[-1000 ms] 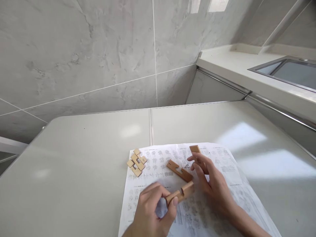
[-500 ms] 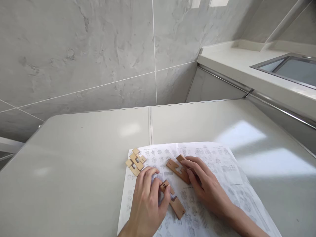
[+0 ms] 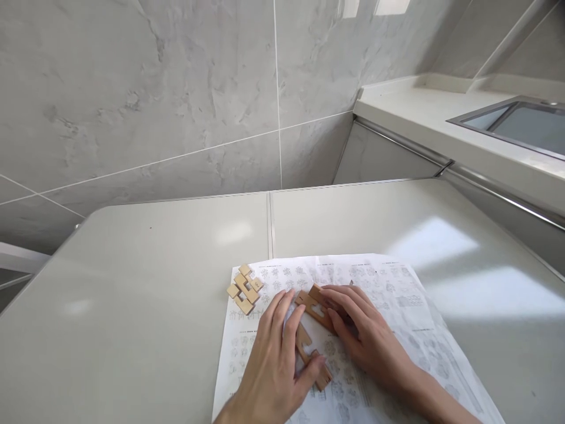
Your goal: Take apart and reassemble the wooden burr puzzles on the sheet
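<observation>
My left hand [image 3: 276, 356] is spread over a notched wooden puzzle piece [image 3: 303, 341] lying slantwise on the printed sheet. Its thumb rests on the lower part of that piece, and its index fingertip reaches the left end of the upper puzzle piece [image 3: 309, 303]. Closed around the right side of this upper piece is my right hand [image 3: 366, 327], its fingers at the far edge and its thumb at the near side. An irregular gap shows in the middle of the upper piece. My fingers hide parts of both pieces.
Several pale, interlocked wooden pieces [image 3: 245, 288] lie at the sheet's upper left corner. The creased paper sheet [image 3: 424, 347] carries small printed diagrams. Beneath it is a glossy light table [image 3: 132, 306] with a seam. A counter [image 3: 410, 109] with a sink stands at the right.
My left thumb has slid down the lower piece and its index finger has stretched toward the upper one. The upper piece has shifted slightly down and left with my right hand on it.
</observation>
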`<state>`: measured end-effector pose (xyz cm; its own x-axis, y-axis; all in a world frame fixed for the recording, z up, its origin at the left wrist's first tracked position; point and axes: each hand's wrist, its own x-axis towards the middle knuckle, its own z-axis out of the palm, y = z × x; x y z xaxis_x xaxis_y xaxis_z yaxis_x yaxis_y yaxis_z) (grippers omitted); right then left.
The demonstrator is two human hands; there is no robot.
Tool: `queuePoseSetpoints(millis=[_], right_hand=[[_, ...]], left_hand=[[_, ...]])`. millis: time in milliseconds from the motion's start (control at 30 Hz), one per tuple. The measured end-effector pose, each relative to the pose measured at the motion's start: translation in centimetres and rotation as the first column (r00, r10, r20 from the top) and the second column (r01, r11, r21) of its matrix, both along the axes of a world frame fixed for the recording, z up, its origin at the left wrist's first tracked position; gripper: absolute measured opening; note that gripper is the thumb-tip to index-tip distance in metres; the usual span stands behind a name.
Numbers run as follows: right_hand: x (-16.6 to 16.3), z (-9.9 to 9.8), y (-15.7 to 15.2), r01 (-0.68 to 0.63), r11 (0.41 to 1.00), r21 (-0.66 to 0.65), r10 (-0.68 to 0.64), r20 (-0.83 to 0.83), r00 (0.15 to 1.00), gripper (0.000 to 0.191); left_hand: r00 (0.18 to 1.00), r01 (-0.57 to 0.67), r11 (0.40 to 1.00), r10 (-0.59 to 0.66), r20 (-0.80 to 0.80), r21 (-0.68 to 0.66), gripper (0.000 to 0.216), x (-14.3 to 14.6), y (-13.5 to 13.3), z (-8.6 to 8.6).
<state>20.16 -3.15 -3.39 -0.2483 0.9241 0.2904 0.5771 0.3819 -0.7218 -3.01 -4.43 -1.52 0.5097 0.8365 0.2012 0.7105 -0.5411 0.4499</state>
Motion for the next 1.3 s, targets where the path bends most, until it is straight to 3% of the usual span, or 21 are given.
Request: queuePoseSetpoints(millis=[233,500,667,767,833,967,1167,1300], right_hand=[[0.0,0.2,-0.2,-0.049,0.997,-0.057,0.053,0.073,0.996,0.047],[0.0,1.0,-0.3,-0.227,0.972,-0.061,0.234,0.163,0.958,0.047],[-0.3,1.3,-0.4,-0.323,0.945,-0.053,0.327,0.146,0.934,0.049],[-0.3,1.0,-0.5,-0.264,0.964,-0.028,0.265,0.087,0.96,0.053],[-0.1,0.6,-0.6,-0.171,0.985,-0.027,0.172,0.036,0.984,0.052],[0.2,-0.2,-0.6,-0.017,0.994,-0.109,0.014,-0.025,1.0,0.047],[0.3,-0.5,-0.6,-0.009,0.979,-0.205,0.0,-0.044,0.999,0.045],[0.3,-0.3,-0.5,-0.008,0.976,-0.218,-0.004,-0.054,0.999,0.047]], left_hand=[[1.0,-0.006,0.999,0.007,0.009,-0.039,0.073,-0.1,0.0,-0.1],[0.999,-0.037,0.996,0.037,0.003,0.079,0.059,0.0,0.2,0.2],[0.996,-0.017,0.984,0.002,0.085,0.175,0.046,0.1,0.4,0.5],[0.989,-0.011,0.979,-0.019,0.149,0.203,0.034,0.1,0.7,0.9],[0.982,0.073,0.979,-0.104,0.158,0.19,0.034,0.1,0.9,1.1],[0.959,0.261,0.956,-0.273,0.081,0.136,0.069,-0.2,1.1,1.3],[0.944,0.33,0.942,-0.331,0.007,0.057,0.089,-1.0,1.9,1.7],[0.937,0.349,0.936,-0.35,0.008,0.049,0.086,-1.5,2.4,1.7]])
